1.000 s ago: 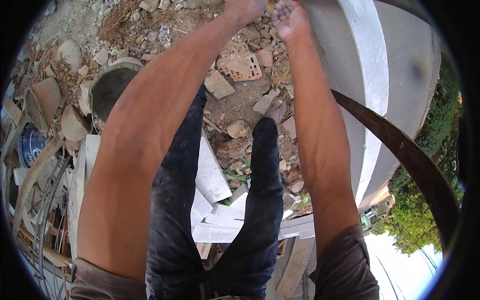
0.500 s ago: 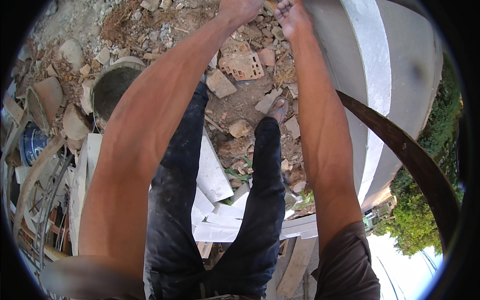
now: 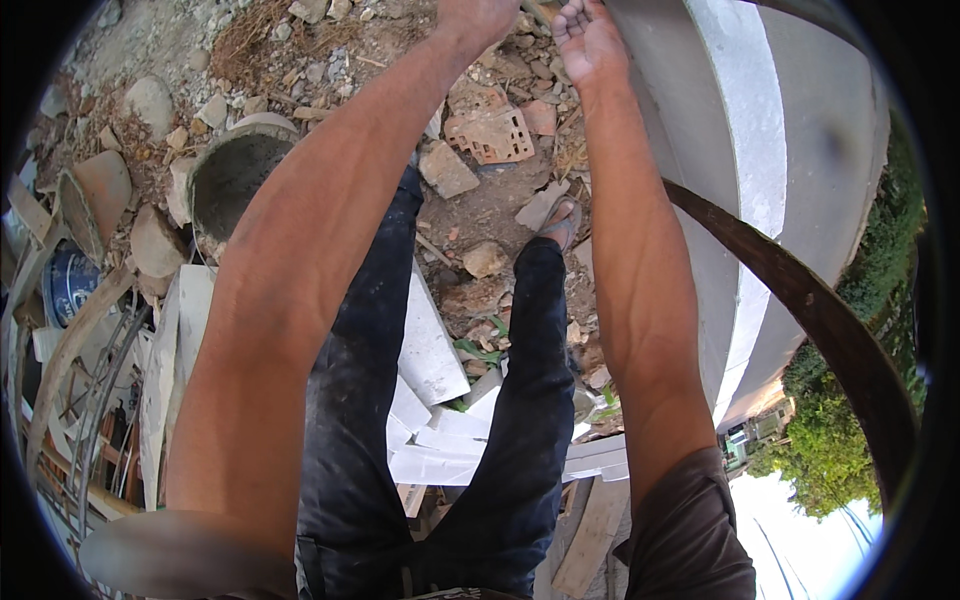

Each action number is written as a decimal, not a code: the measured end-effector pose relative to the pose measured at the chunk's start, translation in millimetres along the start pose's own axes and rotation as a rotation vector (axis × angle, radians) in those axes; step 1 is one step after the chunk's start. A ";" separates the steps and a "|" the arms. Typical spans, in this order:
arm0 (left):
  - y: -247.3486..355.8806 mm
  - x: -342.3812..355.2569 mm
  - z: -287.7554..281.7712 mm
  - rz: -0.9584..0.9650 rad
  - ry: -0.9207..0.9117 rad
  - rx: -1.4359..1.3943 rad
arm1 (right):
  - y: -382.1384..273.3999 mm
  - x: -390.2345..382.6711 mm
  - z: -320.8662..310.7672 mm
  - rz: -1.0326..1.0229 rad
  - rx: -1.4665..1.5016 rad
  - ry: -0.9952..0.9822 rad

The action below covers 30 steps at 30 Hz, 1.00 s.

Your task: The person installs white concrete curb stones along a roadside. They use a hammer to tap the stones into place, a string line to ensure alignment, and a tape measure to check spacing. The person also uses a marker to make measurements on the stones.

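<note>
My left hand (image 3: pixel 475 22) is cut by the top edge, its fingers hidden. A light wooden piece (image 3: pixel 536 14) shows just beside it; whether they touch I cannot tell. To the right, my right hand (image 3: pixel 590 42) is open, palm showing and fingers loosely bent, against the edge of a grey plastered wall (image 3: pixel 670 90) that has a pale band (image 3: pixel 750 150). Below both hands lie a broken perforated brick (image 3: pixel 490 135) and stone pieces (image 3: pixel 448 168) on dirt. My sandalled foot (image 3: pixel 560 220) stands among the rubble.
A cement-coated bucket (image 3: pixel 230 185), tipped container (image 3: pixel 85 200) and blue bucket (image 3: pixel 70 285) are at left, with bent rods (image 3: pixel 100 390). White blocks (image 3: pixel 430 360) lie around my legs. A dark curved board (image 3: pixel 800 290) crosses the right, with trees (image 3: pixel 820 450) beyond.
My left hand has shifted slightly left and the right hand's fingers have moved a little. The view has shifted slightly; otherwise the arms and surroundings look the same.
</note>
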<state>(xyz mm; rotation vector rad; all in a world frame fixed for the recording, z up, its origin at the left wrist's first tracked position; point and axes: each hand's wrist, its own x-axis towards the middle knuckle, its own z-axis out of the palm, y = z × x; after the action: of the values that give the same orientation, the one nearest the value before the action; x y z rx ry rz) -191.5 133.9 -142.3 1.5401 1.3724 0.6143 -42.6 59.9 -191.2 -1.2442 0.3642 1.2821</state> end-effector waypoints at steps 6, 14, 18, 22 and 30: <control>4.0 -20.8 1.8 -0.188 0.000 -0.101 | 0.2 -20.2 6.9 -0.036 -0.392 0.102; 9.2 -23.6 25.0 -0.082 -0.053 -0.025 | -6.1 -14.4 1.9 0.037 -0.403 0.124; 12.6 -17.8 36.5 0.244 0.151 0.095 | -15.0 -23.2 1.1 -0.002 -0.466 0.024; 29.5 -15.2 32.2 0.114 -0.029 0.061 | -22.1 -36.4 12.6 -0.030 -0.588 0.084; 41.8 -3.6 31.4 -0.034 -0.215 0.383 | -9.5 -20.6 -3.0 -0.125 -0.404 -0.109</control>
<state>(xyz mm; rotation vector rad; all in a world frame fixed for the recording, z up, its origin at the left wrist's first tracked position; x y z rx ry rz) -146.1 123.9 -118.1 1.8203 1.3993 0.1600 -40.2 48.8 -171.3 -1.4999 -0.0564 1.3477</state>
